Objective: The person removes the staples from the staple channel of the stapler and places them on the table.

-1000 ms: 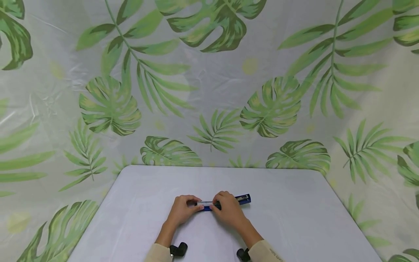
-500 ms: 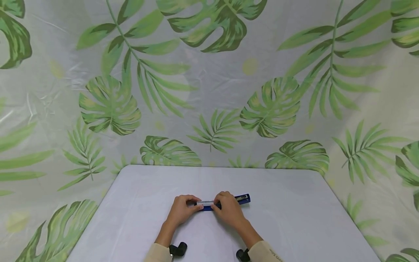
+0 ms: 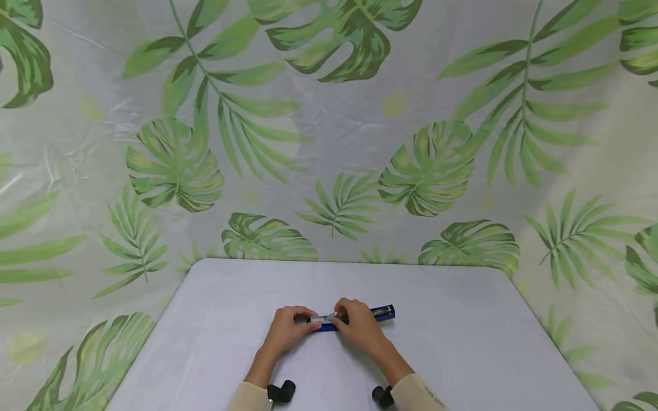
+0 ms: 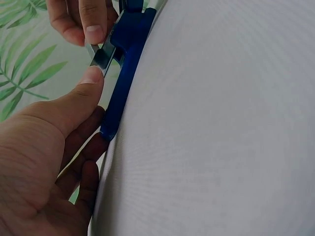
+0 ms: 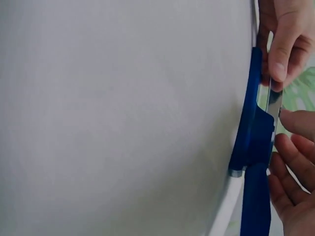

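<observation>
A blue stapler (image 3: 325, 327) lies opened out on the white table, its top arm swung back to the right and its metal magazine (image 5: 274, 101) exposed. With thumb and fingers my left hand (image 3: 285, 331) holds the left end of the base and magazine. My right hand (image 3: 360, 330) is over the middle of the stapler, its fingertips pinching a small grey strip, seemingly staples (image 3: 330, 316), that tilts up from the magazine. In the left wrist view the strip (image 4: 92, 49) shows only partly below the right fingertips.
The white-covered table (image 3: 462, 342) spreads around the stapler. Behind it hangs a leaf-patterned curtain (image 3: 329, 142). A black wrist camera (image 3: 281, 391) is strapped to my left wrist, and another (image 3: 382, 395) to my right.
My right fingertips have lifted slightly, and the grey strip now tilts up out of the magazine, where before it was not seen raised. My left hand stays in place.
</observation>
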Demonstrator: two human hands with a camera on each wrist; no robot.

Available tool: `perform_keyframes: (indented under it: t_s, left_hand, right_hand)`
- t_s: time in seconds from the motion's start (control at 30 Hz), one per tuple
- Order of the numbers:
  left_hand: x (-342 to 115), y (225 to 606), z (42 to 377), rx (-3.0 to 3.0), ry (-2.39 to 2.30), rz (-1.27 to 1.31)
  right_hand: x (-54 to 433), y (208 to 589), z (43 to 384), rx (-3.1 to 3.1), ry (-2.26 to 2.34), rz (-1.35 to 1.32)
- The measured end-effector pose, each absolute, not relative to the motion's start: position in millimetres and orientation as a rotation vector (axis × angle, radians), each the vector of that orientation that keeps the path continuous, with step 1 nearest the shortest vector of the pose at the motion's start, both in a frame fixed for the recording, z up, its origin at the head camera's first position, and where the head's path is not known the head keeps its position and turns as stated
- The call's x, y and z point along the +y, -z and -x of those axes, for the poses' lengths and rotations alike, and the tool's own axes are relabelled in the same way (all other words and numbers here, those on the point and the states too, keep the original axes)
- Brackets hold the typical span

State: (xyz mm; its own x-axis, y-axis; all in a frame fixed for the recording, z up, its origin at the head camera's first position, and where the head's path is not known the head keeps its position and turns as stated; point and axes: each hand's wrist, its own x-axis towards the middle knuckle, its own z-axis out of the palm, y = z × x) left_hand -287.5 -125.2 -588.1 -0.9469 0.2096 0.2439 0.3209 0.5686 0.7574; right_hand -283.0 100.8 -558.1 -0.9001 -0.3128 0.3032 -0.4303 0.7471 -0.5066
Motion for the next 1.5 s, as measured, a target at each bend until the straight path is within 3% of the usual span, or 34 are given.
perform_keyframes:
  t_s: [0.43,1.5]
  left_hand:
    - [-122,590,289,-2.657,1.353,0.468]
    - [-126,591,287,-2.673,1.352,0.425]
  right_hand:
    - [100,534,296,-2.933,-0.467,-0.839]
    - [166,534,293,-2.752,-1.006,-0.819]
